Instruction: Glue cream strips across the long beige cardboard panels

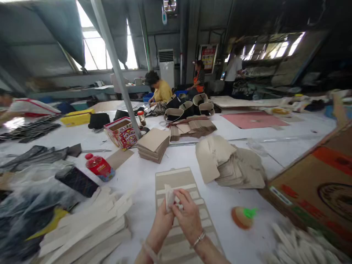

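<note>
My left hand (162,222) is closed on a small white folded piece (169,197), held upright above the table. The fingertips of my right hand (187,212) pinch the same piece from the right side. Beneath both hands lies a long beige panel (162,179) with several pale strips across it. To the left is a loose pile of cut beige strips (96,227). A fanned stack of beige pieces (229,161) sits beyond the panel on the right. My hands partly hide the panel and the folded piece.
Right of my hands stands a brown bottle with a green tip (243,217), near a cardboard box (316,190) and white rolled pieces (299,245). Farther off are a square stack (154,145), a red bottle (100,167) and a patterned box (122,134). Several people work across the room.
</note>
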Tool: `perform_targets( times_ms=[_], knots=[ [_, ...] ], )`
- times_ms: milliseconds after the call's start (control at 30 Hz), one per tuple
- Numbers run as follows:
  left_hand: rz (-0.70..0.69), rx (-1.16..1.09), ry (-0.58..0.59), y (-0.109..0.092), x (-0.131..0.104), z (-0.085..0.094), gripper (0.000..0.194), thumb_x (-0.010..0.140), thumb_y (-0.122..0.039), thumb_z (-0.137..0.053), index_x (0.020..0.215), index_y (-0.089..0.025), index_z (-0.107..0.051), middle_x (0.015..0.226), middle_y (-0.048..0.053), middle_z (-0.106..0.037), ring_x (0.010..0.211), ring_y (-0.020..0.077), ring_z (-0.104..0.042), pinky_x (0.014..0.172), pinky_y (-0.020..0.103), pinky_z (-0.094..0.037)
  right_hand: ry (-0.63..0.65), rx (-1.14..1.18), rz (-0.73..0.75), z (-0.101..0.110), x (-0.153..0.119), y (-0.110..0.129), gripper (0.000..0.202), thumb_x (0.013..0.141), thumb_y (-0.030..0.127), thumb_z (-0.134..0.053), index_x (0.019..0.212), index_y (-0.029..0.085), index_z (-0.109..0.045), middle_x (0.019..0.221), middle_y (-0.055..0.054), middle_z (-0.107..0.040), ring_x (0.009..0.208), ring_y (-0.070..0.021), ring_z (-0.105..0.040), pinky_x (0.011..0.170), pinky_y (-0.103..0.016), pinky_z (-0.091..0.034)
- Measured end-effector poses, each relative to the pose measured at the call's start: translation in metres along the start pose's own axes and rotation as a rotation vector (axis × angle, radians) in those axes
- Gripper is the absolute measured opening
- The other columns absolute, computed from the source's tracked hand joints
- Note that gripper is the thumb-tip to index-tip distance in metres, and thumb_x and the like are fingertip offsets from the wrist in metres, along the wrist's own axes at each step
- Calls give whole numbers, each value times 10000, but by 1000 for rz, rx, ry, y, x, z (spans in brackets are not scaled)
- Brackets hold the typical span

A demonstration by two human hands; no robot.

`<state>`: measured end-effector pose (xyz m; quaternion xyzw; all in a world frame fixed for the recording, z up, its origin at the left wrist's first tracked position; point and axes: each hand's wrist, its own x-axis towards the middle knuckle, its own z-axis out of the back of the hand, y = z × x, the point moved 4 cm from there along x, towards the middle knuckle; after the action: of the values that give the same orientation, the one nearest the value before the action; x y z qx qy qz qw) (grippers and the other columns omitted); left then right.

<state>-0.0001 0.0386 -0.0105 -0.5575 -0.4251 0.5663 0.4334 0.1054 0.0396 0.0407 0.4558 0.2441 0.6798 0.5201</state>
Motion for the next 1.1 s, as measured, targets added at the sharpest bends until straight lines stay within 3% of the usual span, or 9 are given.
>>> perform_targets(
  times_ms=[167, 267, 400, 467, 533, 633, 767, 900, 1100],
  knots=[
    [-39, -32, 2, -1, -2, -5, 547, 699, -319, -576, 1204, -141, -465, 867, 72, -652, 812, 189, -594, 729, 294, -484, 42, 62, -33, 0, -1, -4, 393, 739, 163, -546, 1125, 224, -581, 1063, -69, -624, 933, -183, -591, 807, -285, -502],
    [-78, -52, 44, -5, -9, -10, 495, 719, -326, -556, 1180, -162, -480, 1000, 98, -632, 888, 201, -594, 796, 306, -471, 126, 164, -164, 1, -3, -4, 417, 735, 205, -559, 1151, 211, -565, 1009, -61, -648, 799, -165, -613, 695, -257, -520],
    [-112, -25, 84, -11, -21, -14, 372, 742, -312, -534, 1084, -167, -530, 1042, 109, -619, 925, 200, -590, 829, 290, -450, 146, 252, -313, 6, -5, 0, 349, 680, 224, -601, 1028, 194, -619, 857, -34, -671, 624, -137, -583, 553, -221, -493],
    [-80, -24, 85, -16, -27, -14, 389, 726, -331, -561, 1073, -155, -539, 990, 100, -633, 846, 183, -595, 772, 268, -457, 144, 309, -380, 7, -7, 0, 312, 673, 223, -600, 981, 180, -621, 793, -26, -667, 580, -129, -567, 515, -214, -475],
    [20, -20, 72, -22, -32, -13, 466, 689, -375, -605, 1088, -143, -542, 862, 71, -650, 659, 137, -562, 609, 228, -442, 153, 399, -445, 6, -8, -2, 309, 671, 236, -602, 972, 169, -614, 800, -34, -670, 592, -134, -576, 509, -215, -474],
    [128, -60, 83, -35, -41, -14, 501, 672, -448, -612, 1058, -130, -575, 749, 39, -633, 494, 72, -415, 450, 190, -306, 136, 481, -498, 4, -11, -6, 355, 668, 277, -615, 1004, 164, -595, 870, -55, -673, 627, -148, -592, 509, -226, -487],
    [155, -185, 63, -42, -46, -14, 492, 665, -473, -608, 1027, -141, -596, 807, 46, -617, 523, 66, -378, 459, 186, -277, 72, 427, -488, 5, -16, -9, 409, 657, 333, -635, 1030, 172, -589, 924, -70, -667, 625, -151, -595, 491, -232, -495],
    [239, -208, 38, -30, -44, -17, 514, 621, -475, -644, 1015, -147, -602, 713, 20, -573, 522, 70, -356, 457, 186, -270, 51, 351, -485, 7, -18, -8, 447, 669, 387, -622, 1054, 163, -598, 887, -73, -674, 617, -156, -609, 497, -228, -500],
    [271, -247, 14, -29, -47, -25, 380, 680, -437, -587, 886, -120, -624, 565, -29, -444, 500, 63, -330, 458, 186, -258, 0, 248, -513, 13, -18, -4, 426, 685, 392, -595, 1043, 162, -589, 732, -46, -672, 612, -175, -628, 520, -227, -493]
  ],
)
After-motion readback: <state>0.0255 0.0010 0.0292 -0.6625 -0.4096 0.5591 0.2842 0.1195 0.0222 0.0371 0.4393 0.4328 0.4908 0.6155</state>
